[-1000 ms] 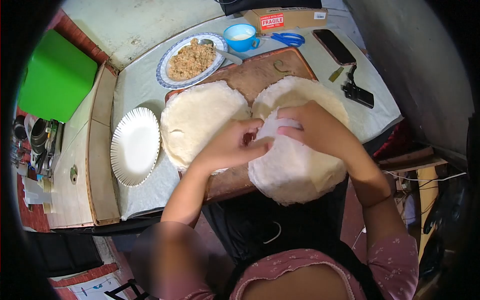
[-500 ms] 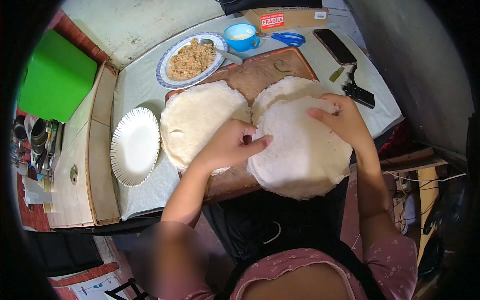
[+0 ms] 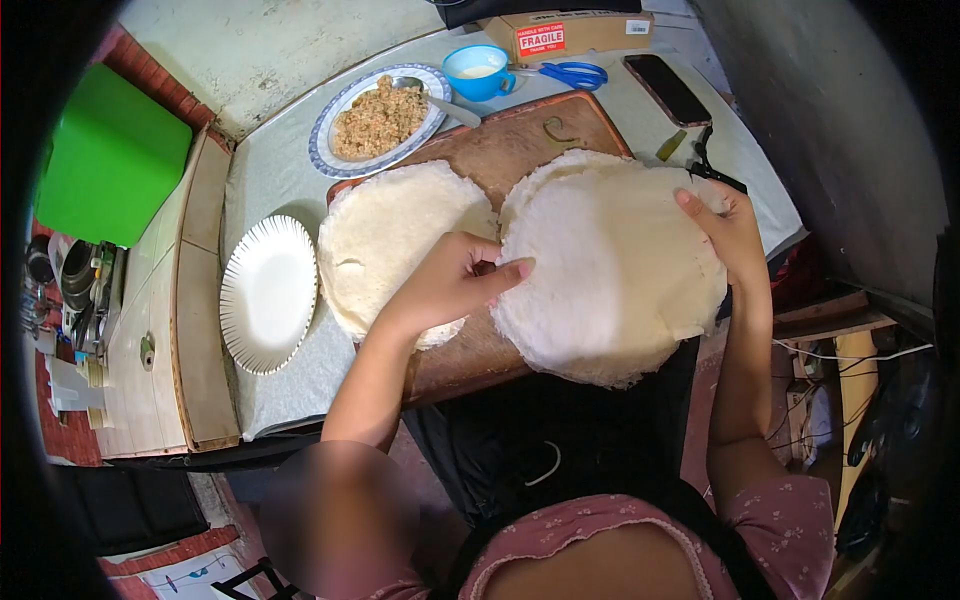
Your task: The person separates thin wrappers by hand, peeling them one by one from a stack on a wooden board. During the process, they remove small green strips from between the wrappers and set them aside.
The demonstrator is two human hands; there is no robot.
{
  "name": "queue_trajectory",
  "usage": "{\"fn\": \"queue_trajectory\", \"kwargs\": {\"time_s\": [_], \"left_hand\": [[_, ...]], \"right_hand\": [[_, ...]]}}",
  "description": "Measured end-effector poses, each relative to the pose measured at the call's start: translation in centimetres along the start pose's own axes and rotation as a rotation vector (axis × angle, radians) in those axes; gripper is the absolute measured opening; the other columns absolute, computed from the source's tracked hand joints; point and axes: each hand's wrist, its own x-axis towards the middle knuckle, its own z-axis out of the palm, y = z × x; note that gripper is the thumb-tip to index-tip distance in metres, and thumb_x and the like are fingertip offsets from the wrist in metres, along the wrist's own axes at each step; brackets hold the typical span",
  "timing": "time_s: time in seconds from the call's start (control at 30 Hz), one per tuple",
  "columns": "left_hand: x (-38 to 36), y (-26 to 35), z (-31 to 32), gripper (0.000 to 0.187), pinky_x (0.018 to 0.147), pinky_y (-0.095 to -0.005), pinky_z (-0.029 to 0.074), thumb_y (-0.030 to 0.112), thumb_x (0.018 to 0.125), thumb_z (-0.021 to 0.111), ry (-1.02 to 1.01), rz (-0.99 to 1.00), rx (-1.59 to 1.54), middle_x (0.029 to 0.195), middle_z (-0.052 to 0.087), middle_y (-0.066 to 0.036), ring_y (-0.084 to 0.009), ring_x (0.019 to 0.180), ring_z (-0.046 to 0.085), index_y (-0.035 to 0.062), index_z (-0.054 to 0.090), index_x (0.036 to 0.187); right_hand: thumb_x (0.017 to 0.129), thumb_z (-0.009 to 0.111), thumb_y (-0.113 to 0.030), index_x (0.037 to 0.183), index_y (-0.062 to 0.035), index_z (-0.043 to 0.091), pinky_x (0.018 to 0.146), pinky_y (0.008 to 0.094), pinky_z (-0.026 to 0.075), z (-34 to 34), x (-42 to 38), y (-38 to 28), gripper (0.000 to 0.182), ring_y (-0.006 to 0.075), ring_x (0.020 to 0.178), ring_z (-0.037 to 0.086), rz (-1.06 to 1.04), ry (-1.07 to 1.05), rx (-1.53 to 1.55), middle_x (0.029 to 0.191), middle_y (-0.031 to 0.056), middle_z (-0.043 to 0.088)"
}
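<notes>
A thin, round, off-white spring roll wrapper point(image 3: 600, 275) lies over other wrappers at the right of a brown wooden board point(image 3: 520, 140). My left hand point(image 3: 450, 285) pinches its left edge between thumb and fingers. At its upper right edge, my right hand point(image 3: 728, 225) grips it with the thumb on top and the other fingers partly hidden beneath. The wrapper's lower edge hangs past the front of the board. Beside my left wrist rests another pile of round wrappers point(image 3: 385, 235), partly covered by that hand.
Behind the board are a plate of chopped filling point(image 3: 380, 118) with a spoon point(image 3: 458, 112), a blue cup point(image 3: 479, 75), blue-handled scissors point(image 3: 575, 75) and a cardboard box point(image 3: 590, 32). A white paper plate point(image 3: 268, 295) sits left. A phone point(image 3: 668, 90) and green chili piece point(image 3: 671, 145) lie right.
My right hand has moved right and slightly down with the wrapper's edge. The wrapper now lies farther up and right, over the ones behind it. My left hand has shifted slightly left.
</notes>
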Motion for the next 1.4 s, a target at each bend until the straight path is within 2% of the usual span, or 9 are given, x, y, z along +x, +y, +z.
{"fn": "queue_trajectory", "kwargs": {"time_s": [0.1,0.67,0.77,1.0,1.1,1.2,1.27,1.3,1.4], "left_hand": [[0.1,-0.1,-0.1,0.041,0.049,-0.0222,0.036,0.032,0.092,0.073,-0.011,0.001,-0.012,0.056,0.053,0.003,-0.0022,0.054,0.048,0.0024,0.062,0.065],[0.3,0.3,0.4,0.046,0.049,-0.0243,0.042,0.032,0.095,0.068,0.050,-0.059,0.001,0.055,0.058,-0.004,-0.0082,0.050,0.056,-0.0005,0.060,0.064],[0.3,0.4,0.3,0.045,0.048,-0.0248,0.043,0.030,0.095,0.067,0.075,-0.073,0.034,0.055,0.059,-0.005,-0.0088,0.049,0.056,-0.0007,0.060,0.063],[0.2,0.3,0.8,0.044,0.046,-0.0287,0.042,0.025,0.093,0.068,0.147,0.011,0.132,0.051,0.058,-0.010,-0.0140,0.042,0.055,-0.0016,0.059,0.059],[0.3,0.1,0.9,0.046,0.046,-0.0260,0.041,0.025,0.090,0.072,0.247,0.079,0.218,0.044,0.052,-0.004,-0.0112,0.045,0.055,-0.0007,0.057,0.055],[0.1,0.5,0.8,0.032,0.050,-0.0293,0.044,0.024,0.089,0.073,0.251,0.039,0.392,0.059,0.062,-0.007,-0.0135,0.055,0.061,-0.0007,0.063,0.071],[-0.1,0.9,1.4,0.026,0.061,-0.0318,0.049,0.025,0.089,0.073,0.482,0.185,0.445,0.079,0.067,-0.010,-0.0171,0.070,0.065,0.0009,0.064,0.095],[-0.2,1.1,1.5,0.031,0.067,-0.0331,0.051,0.025,0.088,0.073,0.596,0.259,0.473,0.088,0.070,-0.011,-0.0188,0.077,0.067,0.0017,0.064,0.107],[1.3,-1.1,-0.6,0.072,0.082,-0.0364,0.052,0.029,0.079,0.080,0.590,0.634,0.226,0.113,0.067,-0.017,-0.0255,0.091,0.068,0.0034,0.046,0.137]], "right_hand": [[0.089,0.076,-0.021,0.098,0.0010,0.071,0.061,0.0218,0.049,-0.6,0.1,0.5,0.024,0.0064,0.067,0.061,0.008,0.028,0.034,0.082,0.0020,0.070],[0.089,0.076,-0.024,0.095,-0.0019,0.071,0.065,0.0229,0.048,-6.4,2.0,2.5,0.023,0.0079,0.071,0.062,0.025,0.156,0.043,0.085,0.0023,0.070],[0.089,0.077,-0.023,0.098,-0.0009,0.071,0.069,0.0240,0.050,-8.2,2.1,3.0,0.025,0.0098,0.077,0.064,0.049,0.305,0.074,0.091,0.0042,0.071],[0.088,0.078,-0.023,0.107,0.0019,0.070,0.078,0.0263,0.051,-13.0,1.9,1.3,0.032,0.0131,0.086,0.066,-0.188,0.604,0.057,0.099,0.0077,0.072],[0.089,0.077,-0.024,0.112,0.0051,0.068,0.083,0.0273,0.051,-12.7,2.0,-2.3,0.038,0.0145,0.092,0.066,-0.257,0.674,-0.001,0.105,0.0097,0.071],[0.092,0.073,-0.028,0.114,0.0022,0.068,0.082,0.0258,0.050,-7.9,1.5,-7.2,0.038,0.0125,0.091,0.065,-0.330,0.545,-0.082,0.104,0.0064,0.070],[0.093,0.072,-0.030,0.112,-0.0005,0.069,0.081,0.0250,0.049,-4.1,0.8,-9.8,0.035,0.0108,0.089,0.064,-0.356,0.357,-0.143,0.099,0.0039,0.070],[0.093,0.071,-0.030,0.110,-0.0023,0.068,0.080,0.0244,0.049,-1.5,0.1,-10.9,0.032,0.0093,0.088,0.062,-0.366,0.240,-0.169,0.097,0.0022,0.069],[0.094,0.070,-0.028,0.104,-0.0041,0.067,0.077,0.0232,0.048,5.5,-0.9,-13.1,0.026,0.0061,0.085,0.059,-0.454,-0.235,-0.146,0.092,-0.0003,0.066]]}}
